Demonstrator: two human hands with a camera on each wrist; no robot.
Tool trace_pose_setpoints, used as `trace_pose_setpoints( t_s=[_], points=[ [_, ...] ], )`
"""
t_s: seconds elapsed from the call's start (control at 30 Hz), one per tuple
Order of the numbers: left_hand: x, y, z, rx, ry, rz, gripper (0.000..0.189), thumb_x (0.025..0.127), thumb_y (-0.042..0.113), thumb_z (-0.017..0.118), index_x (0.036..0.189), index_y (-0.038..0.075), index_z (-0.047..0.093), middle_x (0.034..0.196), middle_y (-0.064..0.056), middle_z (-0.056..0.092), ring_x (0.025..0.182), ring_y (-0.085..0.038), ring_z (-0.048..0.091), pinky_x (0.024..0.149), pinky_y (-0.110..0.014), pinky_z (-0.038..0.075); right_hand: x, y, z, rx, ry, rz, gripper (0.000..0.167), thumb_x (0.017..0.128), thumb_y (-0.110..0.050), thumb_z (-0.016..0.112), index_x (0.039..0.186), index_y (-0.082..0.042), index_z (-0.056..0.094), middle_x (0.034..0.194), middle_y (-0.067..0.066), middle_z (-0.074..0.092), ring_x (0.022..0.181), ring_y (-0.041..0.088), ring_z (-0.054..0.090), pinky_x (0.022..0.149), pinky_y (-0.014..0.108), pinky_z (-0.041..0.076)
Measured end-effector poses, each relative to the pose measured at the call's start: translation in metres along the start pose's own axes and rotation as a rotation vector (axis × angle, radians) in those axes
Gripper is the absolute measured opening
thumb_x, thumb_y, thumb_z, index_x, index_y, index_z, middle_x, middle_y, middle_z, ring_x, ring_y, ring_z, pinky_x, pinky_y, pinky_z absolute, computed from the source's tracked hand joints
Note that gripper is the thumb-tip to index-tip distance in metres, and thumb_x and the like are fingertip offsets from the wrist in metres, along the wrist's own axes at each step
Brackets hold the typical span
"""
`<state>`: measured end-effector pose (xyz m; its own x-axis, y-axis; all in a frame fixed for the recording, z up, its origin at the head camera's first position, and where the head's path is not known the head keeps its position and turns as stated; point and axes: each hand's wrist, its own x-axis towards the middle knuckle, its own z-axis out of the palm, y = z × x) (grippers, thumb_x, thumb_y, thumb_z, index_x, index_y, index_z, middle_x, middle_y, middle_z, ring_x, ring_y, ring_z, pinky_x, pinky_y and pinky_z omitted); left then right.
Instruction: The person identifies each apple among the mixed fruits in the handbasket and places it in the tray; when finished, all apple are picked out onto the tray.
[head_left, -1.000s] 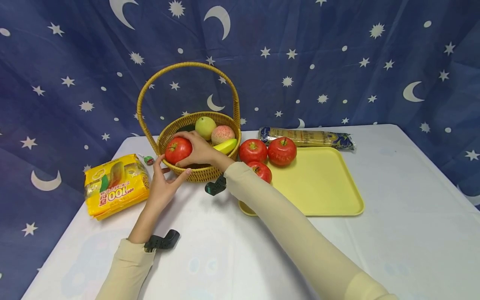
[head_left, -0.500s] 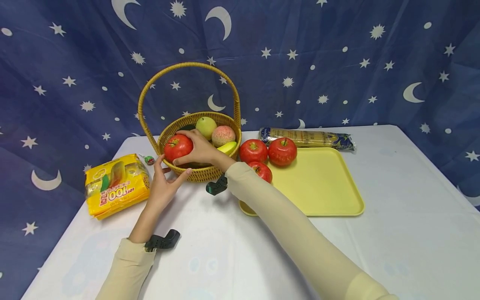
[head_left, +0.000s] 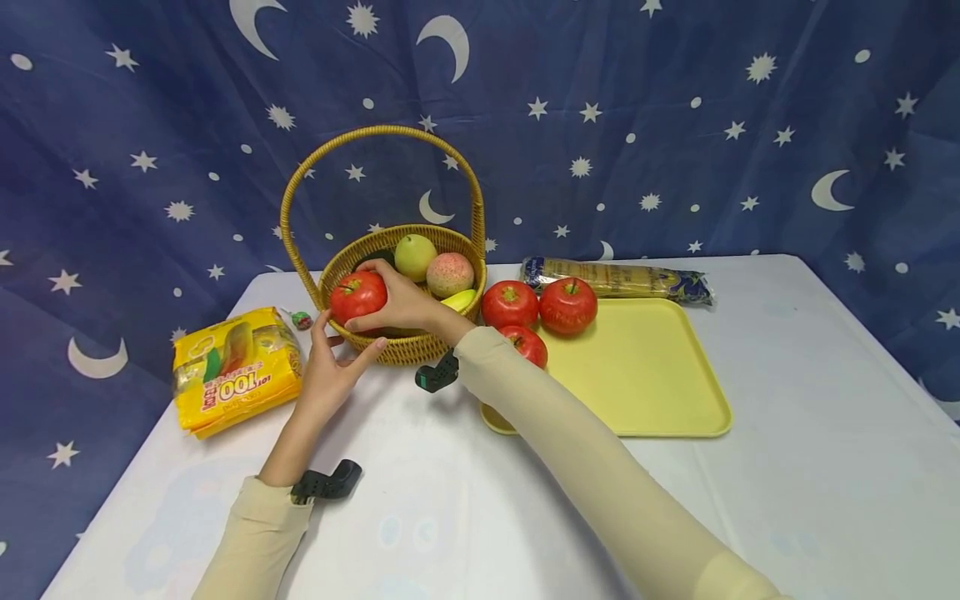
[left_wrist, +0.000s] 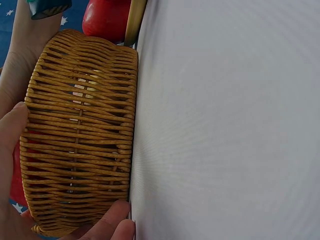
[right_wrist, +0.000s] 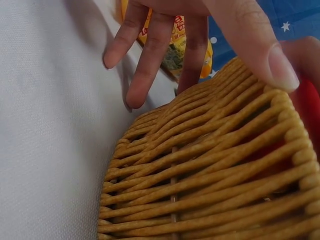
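My right hand (head_left: 405,302) grips a red apple (head_left: 360,298) from its right side, over the left part of a wicker basket (head_left: 408,350). The basket has a tall arched handle and holds a green pear (head_left: 415,257), a peach (head_left: 450,274), a banana (head_left: 459,301) and a dark green item partly hidden by the hand. My left hand (head_left: 330,375) rests against the basket's front left, fingers fairly straight. In the right wrist view its thumb (right_wrist: 280,67) presses at the rim, while the fingers (right_wrist: 150,65) reach down by the woven wall.
A yellow tray (head_left: 645,383) stands right of the basket, with three red apples (head_left: 568,306) at its left end. Behind it lies a clear-wrapped pasta pack (head_left: 615,279). A yellow snack bag (head_left: 238,371) and a small wrapped lollipop (head_left: 302,320) lie to the left.
The right hand and the apple have barely moved over the basket. The left hand keeps its place at the basket, and the whole head view has shifted slightly.
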<state>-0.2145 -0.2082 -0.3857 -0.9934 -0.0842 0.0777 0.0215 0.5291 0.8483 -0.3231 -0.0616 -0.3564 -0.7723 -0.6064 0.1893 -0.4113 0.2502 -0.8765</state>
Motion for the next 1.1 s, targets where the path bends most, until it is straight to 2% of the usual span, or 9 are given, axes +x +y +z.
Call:
trace_pose_setpoints(
  t_s=[0.23, 0.57, 0.8, 1.1],
  points=[
    [0.001, 0.0, 0.0, -0.006, 0.0, -0.005, 0.101, 0.09, 0.044, 0.067, 0.155, 0.011, -0.002, 0.154, -0.024, 0.023, 0.136, -0.037, 0.033, 0.105, -0.051, 0.04, 0.0, -0.002, -0.001, 0.008, -0.033, 0.004, 0.085, 0.077, -0.021, 0.082, 0.146, -0.01, 0.034, 0.136, 0.01, 0.048, 0.115, 0.019, 0.055, 0.091, 0.025, 0.049],
    [0.0, 0.002, 0.0, 0.005, -0.001, -0.021, 0.1, 0.09, 0.045, 0.067, 0.155, 0.012, -0.002, 0.152, -0.026, 0.026, 0.136, -0.038, 0.033, 0.103, -0.054, 0.041, -0.003, -0.006, -0.002, 0.008, -0.037, 0.016, 0.085, 0.077, -0.02, 0.082, 0.146, -0.008, 0.033, 0.137, 0.011, 0.047, 0.117, 0.021, 0.055, 0.092, 0.025, 0.048],
    [-0.001, 0.003, -0.002, 0.01, -0.003, -0.022, 0.098, 0.09, 0.046, 0.066, 0.155, 0.015, -0.001, 0.149, -0.028, 0.028, 0.135, -0.04, 0.032, 0.1, -0.057, 0.041, -0.009, -0.009, -0.001, -0.029, 0.001, 0.006, 0.085, 0.076, -0.021, 0.083, 0.144, -0.006, 0.034, 0.135, 0.01, 0.048, 0.117, 0.021, 0.054, 0.093, 0.026, 0.048],
    [-0.002, 0.005, -0.002, 0.01, -0.011, -0.015, 0.096, 0.091, 0.044, 0.065, 0.155, 0.015, -0.001, 0.149, -0.027, 0.029, 0.133, -0.038, 0.035, 0.102, -0.054, 0.04, -0.015, -0.009, 0.001, -0.067, 0.063, -0.014, 0.086, 0.073, -0.022, 0.085, 0.143, -0.006, 0.037, 0.134, 0.01, 0.05, 0.117, 0.022, 0.055, 0.092, 0.026, 0.049]
  ],
)
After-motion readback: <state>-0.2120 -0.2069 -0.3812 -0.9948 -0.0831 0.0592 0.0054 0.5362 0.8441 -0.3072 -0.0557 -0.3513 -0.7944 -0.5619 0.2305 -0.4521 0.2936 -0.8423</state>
